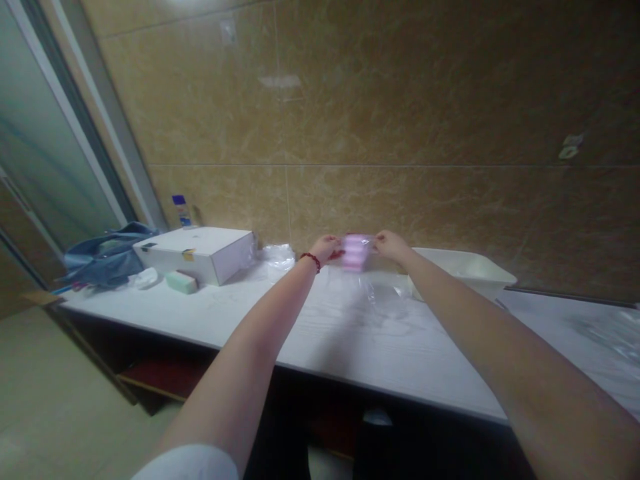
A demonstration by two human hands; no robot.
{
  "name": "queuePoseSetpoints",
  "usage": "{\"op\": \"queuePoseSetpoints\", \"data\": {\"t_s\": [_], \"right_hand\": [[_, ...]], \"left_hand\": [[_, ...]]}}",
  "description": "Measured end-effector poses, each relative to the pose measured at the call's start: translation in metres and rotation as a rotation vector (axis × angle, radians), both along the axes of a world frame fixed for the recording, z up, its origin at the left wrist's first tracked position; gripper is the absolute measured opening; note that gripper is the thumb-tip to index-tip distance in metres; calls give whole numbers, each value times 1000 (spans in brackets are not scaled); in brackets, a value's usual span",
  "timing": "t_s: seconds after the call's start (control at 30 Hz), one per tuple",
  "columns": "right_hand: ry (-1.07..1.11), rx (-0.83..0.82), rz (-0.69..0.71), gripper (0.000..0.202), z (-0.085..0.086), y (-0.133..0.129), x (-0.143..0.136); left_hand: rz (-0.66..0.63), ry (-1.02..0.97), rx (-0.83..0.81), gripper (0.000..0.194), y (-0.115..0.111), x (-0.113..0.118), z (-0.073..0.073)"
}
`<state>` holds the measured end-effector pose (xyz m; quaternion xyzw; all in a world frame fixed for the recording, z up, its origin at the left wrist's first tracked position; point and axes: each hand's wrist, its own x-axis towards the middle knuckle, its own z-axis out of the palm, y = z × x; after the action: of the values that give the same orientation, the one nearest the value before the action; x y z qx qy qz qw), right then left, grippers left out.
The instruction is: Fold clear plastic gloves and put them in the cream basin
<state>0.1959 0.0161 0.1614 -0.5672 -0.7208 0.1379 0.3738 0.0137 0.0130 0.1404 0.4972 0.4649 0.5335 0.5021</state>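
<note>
Both arms reach forward over the white table. Between my hands is a pink, ribbed item [355,255] in clear plastic wrapping; it is blurred and I cannot tell its exact kind. My left hand [327,248], with a dark red bead bracelet at the wrist, is closed at the package's left edge. On the other side, the fingers of my right hand [393,245] pinch the upper right corner of the plastic. A loose clear plastic bag [383,300] lies on the table just below. Behind my right forearm stands a white plastic basin [457,265].
To the left on the table [320,320] are a white box [200,247], a green-and-white block [181,282], a blue bag [103,253] and a blue-capped bottle [181,210]. Clear plastic [277,260] lies beside the box, more plastic [615,337] at far right. A tiled wall [400,133] rises behind.
</note>
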Motion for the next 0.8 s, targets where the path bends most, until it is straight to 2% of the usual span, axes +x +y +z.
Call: {"op": "queuePoseSetpoints", "data": {"t_s": [0.1, 0.2, 0.33, 0.47, 0.67, 0.8], "right_hand": [[-43, 197, 17, 12, 0, 6, 5], [-34, 323, 63, 14, 0, 3, 12], [-68, 408, 96, 17, -9, -10, 21], [-113, 407, 141, 19, -35, -28, 30], [-195, 342, 248, 21, -102, -54, 33], [-308, 259, 327, 24, -141, -71, 32]], "left_hand": [[12, -58, 115, 8, 7, 2, 7], [-29, -77, 277, 9, 6, 0, 11], [-100, 13, 425, 14, -9, -7, 4], [-89, 198, 525, 17, -32, -15, -23], [-102, 545, 540, 17, -76, -17, -84], [-129, 746, 504, 14, -104, -16, -116]]}}
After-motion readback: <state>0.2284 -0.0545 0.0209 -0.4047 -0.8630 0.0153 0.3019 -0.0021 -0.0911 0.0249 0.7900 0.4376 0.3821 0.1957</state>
